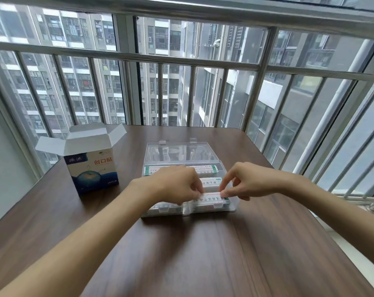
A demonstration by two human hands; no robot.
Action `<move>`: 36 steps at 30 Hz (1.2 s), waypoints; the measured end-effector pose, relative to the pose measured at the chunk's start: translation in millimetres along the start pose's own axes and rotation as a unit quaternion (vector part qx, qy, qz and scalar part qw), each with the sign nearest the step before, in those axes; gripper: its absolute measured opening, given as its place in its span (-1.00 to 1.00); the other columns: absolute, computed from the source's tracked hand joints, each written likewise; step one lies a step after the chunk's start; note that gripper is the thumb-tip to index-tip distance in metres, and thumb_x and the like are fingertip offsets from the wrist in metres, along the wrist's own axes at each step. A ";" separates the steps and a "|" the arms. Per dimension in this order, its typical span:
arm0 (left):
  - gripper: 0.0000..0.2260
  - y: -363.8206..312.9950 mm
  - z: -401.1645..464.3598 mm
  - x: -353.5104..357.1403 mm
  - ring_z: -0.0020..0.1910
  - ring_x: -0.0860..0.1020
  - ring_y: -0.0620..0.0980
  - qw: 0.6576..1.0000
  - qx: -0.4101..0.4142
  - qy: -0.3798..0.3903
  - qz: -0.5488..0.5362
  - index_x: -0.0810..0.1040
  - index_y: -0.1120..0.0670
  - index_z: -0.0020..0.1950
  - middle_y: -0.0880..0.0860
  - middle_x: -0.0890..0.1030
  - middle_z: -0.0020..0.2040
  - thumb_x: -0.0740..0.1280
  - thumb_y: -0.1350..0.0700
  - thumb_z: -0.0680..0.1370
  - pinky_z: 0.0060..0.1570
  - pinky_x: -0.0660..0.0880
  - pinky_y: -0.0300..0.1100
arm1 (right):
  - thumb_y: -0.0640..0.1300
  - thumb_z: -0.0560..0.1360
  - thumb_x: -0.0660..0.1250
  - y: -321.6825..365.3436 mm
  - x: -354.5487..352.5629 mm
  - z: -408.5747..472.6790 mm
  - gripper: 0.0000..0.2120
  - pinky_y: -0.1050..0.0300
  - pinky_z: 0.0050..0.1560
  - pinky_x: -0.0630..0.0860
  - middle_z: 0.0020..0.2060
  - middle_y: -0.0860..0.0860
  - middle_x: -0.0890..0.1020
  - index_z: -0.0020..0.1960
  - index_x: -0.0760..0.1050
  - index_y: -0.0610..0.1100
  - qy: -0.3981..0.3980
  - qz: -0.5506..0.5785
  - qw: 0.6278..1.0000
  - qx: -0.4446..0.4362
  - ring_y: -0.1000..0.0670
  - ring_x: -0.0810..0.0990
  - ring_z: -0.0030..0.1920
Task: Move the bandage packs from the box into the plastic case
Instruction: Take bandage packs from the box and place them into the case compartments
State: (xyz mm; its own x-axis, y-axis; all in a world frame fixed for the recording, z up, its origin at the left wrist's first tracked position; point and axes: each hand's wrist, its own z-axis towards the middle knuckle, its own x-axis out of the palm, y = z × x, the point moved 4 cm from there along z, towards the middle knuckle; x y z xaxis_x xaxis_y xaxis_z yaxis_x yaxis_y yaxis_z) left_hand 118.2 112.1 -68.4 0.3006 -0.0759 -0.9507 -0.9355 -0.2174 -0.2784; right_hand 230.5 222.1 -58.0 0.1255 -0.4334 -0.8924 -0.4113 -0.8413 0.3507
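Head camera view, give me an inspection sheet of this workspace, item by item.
Surface: dark wood-grain table, set against a window.
Job's things: bandage box upright at the left, top flaps open; clear plastic case lying open at centre, lid tipped back, several bandage packs inside; one bandage pack at the case's near right.
Clutter: nothing seen.
Hands: left hand and right hand both over the case, each pinching an end of the near-right pack.
Cables: nothing seen.
Surroundings: metal window bars behind the table, high-rise buildings outside.
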 end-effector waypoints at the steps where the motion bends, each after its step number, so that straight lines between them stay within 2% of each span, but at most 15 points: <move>1: -0.80 0.5 0.0 0.5 -0.58 0.41 -0.42 1.000 0.001 0.000 0.000 0.62 -0.08 0.13 -0.14 0.65 0.08 0.28 0.05 0.55 -0.14 0.45 -0.26 | 0.01 0.50 0.35 -0.4 0.3 0.0 -0.80 0.40 -0.34 0.37 -0.52 0.04 0.53 0.07 0.63 -0.04 -0.003 0.005 1.000 0.000 0.18 0.41 -0.54; 5: -0.83 1.6 -4.4 -1.7 -0.56 0.48 -0.31 1.000 0.002 -0.010 -0.019 0.63 -0.10 0.08 -0.20 0.65 0.03 0.27 0.04 0.56 -0.07 0.50 -0.25 | -0.01 0.51 0.35 -0.2 -4.1 -0.8 -0.81 0.39 -0.31 0.37 -0.54 0.04 0.53 0.05 0.66 -0.04 -0.022 0.017 1.000 -0.008 0.17 0.39 -0.55; 7: -0.83 1.8 -10.8 -9.7 -0.52 0.51 -0.29 0.999 0.001 -0.038 -0.033 0.63 -0.10 0.09 -0.28 0.63 -0.12 0.27 0.02 0.57 -0.07 0.50 -0.26 | -0.01 0.52 0.33 -1.0 -9.7 -2.1 -0.80 0.31 -0.25 0.40 -0.57 0.05 0.52 0.06 0.65 -0.04 -0.028 0.023 0.999 -0.006 0.17 0.38 -0.55; 9: -0.84 5.7 -20.9 -23.5 -0.48 0.52 -0.34 0.996 -0.003 -0.077 -0.042 0.63 -0.13 0.08 -0.37 0.57 -0.28 0.28 0.00 0.58 -0.15 0.47 -0.34 | -0.01 0.53 0.31 0.4 -17.9 -4.5 -0.80 0.35 -0.28 0.39 -0.58 0.06 0.53 0.07 0.65 -0.05 -0.034 0.029 0.999 -0.009 0.17 0.39 -0.55; 13: -0.86 26.0 -48.5 -51.2 -0.43 0.58 -0.27 0.980 -0.007 -0.182 -0.084 0.62 -0.22 0.05 -0.32 0.62 -0.13 0.31 -0.03 0.56 -0.18 0.50 -0.24 | -0.04 0.53 0.31 18.3 -34.2 -3.9 -0.81 0.48 -0.44 0.32 -0.51 0.03 0.54 0.07 0.63 -0.06 -0.059 0.056 0.996 -0.046 0.20 0.42 -0.55; 15: -0.86 43.1 -61.2 -59.1 -0.38 0.59 -0.27 0.956 -0.018 -0.266 -0.125 0.63 -0.18 0.04 -0.27 0.65 -0.15 0.33 0.01 0.54 -0.19 0.54 -0.20 | -0.08 0.53 0.31 33.9 -34.6 1.9 -0.82 0.47 -0.45 0.32 -0.51 0.03 0.53 0.07 0.63 -0.07 -0.083 0.065 0.991 -0.078 0.21 0.41 -0.56; 18: -0.85 77.1 -86.8 -64.3 -0.17 0.61 -0.23 0.893 -0.054 -0.429 -0.128 0.65 -0.11 0.04 -0.20 0.66 -0.08 0.37 0.09 0.53 -0.07 0.58 -0.10 | -0.12 0.54 0.32 67.6 -24.6 21.5 -0.83 0.45 -0.43 0.36 -0.47 0.08 0.55 0.10 0.60 -0.05 -0.150 0.082 0.977 -0.129 0.23 0.46 -0.53; 20: -0.82 102.3 -104.4 -62.0 0.00 0.59 -0.07 0.845 -0.114 -0.511 -0.108 0.64 -0.08 0.07 -0.11 0.65 0.06 0.36 0.14 0.53 0.05 0.54 -0.04 | -0.09 0.53 0.32 90.8 -13.8 40.3 -0.75 0.32 -0.24 0.50 -0.33 0.11 0.60 0.19 0.55 0.02 -0.201 0.084 0.965 -0.147 0.20 0.55 -0.37; 22: -0.80 124.9 -119.2 -55.7 0.22 0.48 0.01 0.814 -0.188 -0.540 -0.101 0.62 -0.02 0.15 -0.05 0.60 0.20 0.32 0.15 0.56 0.21 0.41 0.00 | -0.05 0.52 0.31 115.7 -6.0 57.2 -0.63 0.18 -0.12 0.51 -0.23 0.17 0.59 0.32 0.44 0.11 -0.260 0.049 0.951 -0.162 0.17 0.52 -0.26; 24: -0.77 142.3 -131.4 -47.4 0.31 0.40 0.02 0.794 -0.249 -0.544 -0.110 0.59 0.00 0.22 -0.01 0.55 0.28 0.27 0.12 0.59 0.29 0.34 0.04 | -0.05 0.54 0.27 142.0 0.9 69.7 -0.53 0.21 -0.17 0.43 -0.17 0.16 0.58 0.43 0.28 0.15 -0.299 0.004 0.935 -0.193 0.16 0.49 -0.23; 28: -0.74 160.1 -141.7 -31.4 0.23 0.48 0.02 0.760 -0.269 -0.566 -0.172 0.55 -0.04 0.26 -0.02 0.58 0.21 0.22 0.12 0.61 0.15 0.39 -0.04 | -0.04 0.59 0.17 178.7 16.3 87.1 -0.46 0.04 -0.12 0.51 -0.04 0.05 0.58 0.50 0.06 0.16 -0.317 -0.076 0.913 -0.246 -0.04 0.57 -0.09; 29: -0.75 162.5 -142.2 -29.5 0.18 0.51 -0.03 0.753 -0.263 -0.572 -0.190 0.54 -0.06 0.26 -0.06 0.60 0.17 0.23 0.11 0.61 0.09 0.41 -0.11 | -0.03 0.60 0.15 184.0 20.6 91.9 -0.50 0.03 -0.13 0.49 -0.01 0.03 0.58 0.49 0.09 0.16 -0.324 -0.097 0.908 -0.247 -0.07 0.57 -0.08; 31: -0.76 162.6 -141.4 -25.6 0.11 0.53 -0.14 0.729 -0.252 -0.586 -0.248 0.54 -0.08 0.24 -0.13 0.61 0.10 0.30 0.08 0.57 0.01 0.40 -0.27 | -0.03 0.59 0.18 188.0 26.7 93.3 -0.65 0.10 -0.22 0.37 -0.01 0.04 0.58 0.37 0.33 0.11 -0.356 -0.117 0.895 -0.243 -0.08 0.57 -0.10; 34: -0.71 163.7 -141.9 -17.6 0.10 0.51 -0.18 0.660 -0.239 -0.612 -0.366 0.52 -0.10 0.23 -0.19 0.55 0.08 0.39 0.06 0.52 0.05 0.43 -0.25 | -0.08 0.42 0.46 187.1 35.1 82.0 -0.90 0.22 -0.36 0.25 -0.35 0.10 0.53 -0.08 0.61 0.07 -0.430 -0.133 0.863 -0.230 -0.01 0.53 -0.37; 36: -0.68 164.5 -139.2 -14.2 0.15 0.48 -0.17 0.638 -0.234 -0.617 -0.398 0.49 -0.11 0.24 -0.17 0.53 0.16 0.40 0.05 0.51 0.14 0.38 -0.27 | -0.11 0.31 0.55 182.0 38.0 78.2 -0.86 0.24 -0.42 0.25 -0.45 0.08 0.46 -0.22 0.63 0.07 -0.452 -0.123 0.848 -0.246 0.00 0.46 -0.44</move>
State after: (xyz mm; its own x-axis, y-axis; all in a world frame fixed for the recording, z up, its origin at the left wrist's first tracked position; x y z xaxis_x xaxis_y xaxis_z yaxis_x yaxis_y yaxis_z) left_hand -14.1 -58.0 -81.7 0.0016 1.0000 0.0026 -0.3336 0.0030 -0.9427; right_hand 89.9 77.7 -50.2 -0.6827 0.0135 -0.7305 -0.0194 -0.9998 -0.0003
